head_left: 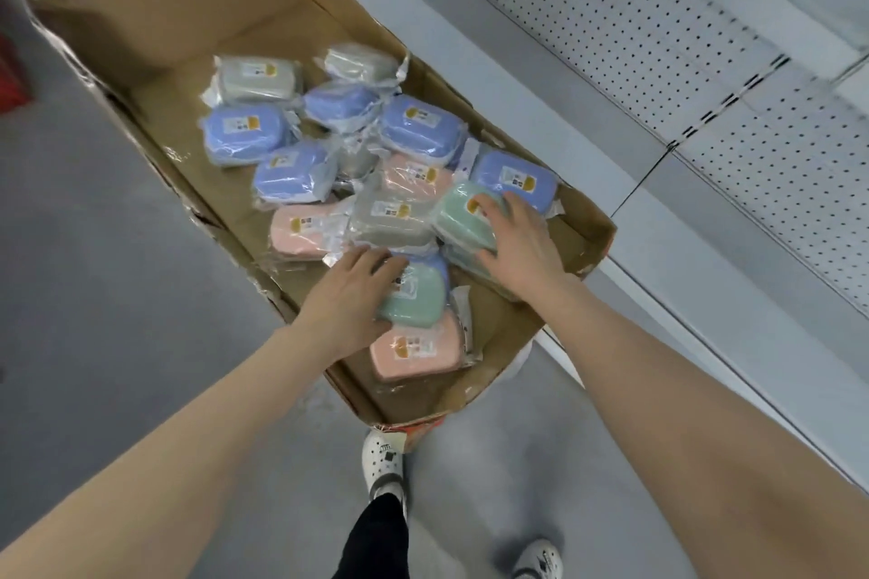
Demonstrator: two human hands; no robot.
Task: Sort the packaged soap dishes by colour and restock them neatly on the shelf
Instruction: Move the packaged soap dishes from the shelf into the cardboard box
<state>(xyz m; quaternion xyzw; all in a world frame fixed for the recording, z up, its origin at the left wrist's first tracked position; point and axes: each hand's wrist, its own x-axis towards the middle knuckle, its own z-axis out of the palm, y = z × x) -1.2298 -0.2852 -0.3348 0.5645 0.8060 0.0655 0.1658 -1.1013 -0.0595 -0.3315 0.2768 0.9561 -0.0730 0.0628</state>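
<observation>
**Green and green**

Fingers (383,261) of the left hand (350,292) curled over the near green soap dish (416,299), with the thumb at its near edge. The right hand (519,235) gripped the far green soap dish (458,214) from its right side. Both dishes lay in the cardboard box (155,24) among blue packs (244,134), pink packs (301,233) and grey packs (392,219). A white shelf (588,141) stood just beside the box.

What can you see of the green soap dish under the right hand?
The green soap dish is a mint, rounded-rectangular plastic case in clear crinkled wrap, with an orange-marked label on top. It lies tilted on the pile near the right wall of the cardboard box, between a grey pack and a blue pack. The right hand grips it, fingers over the top, thumb at its near edge.
</observation>
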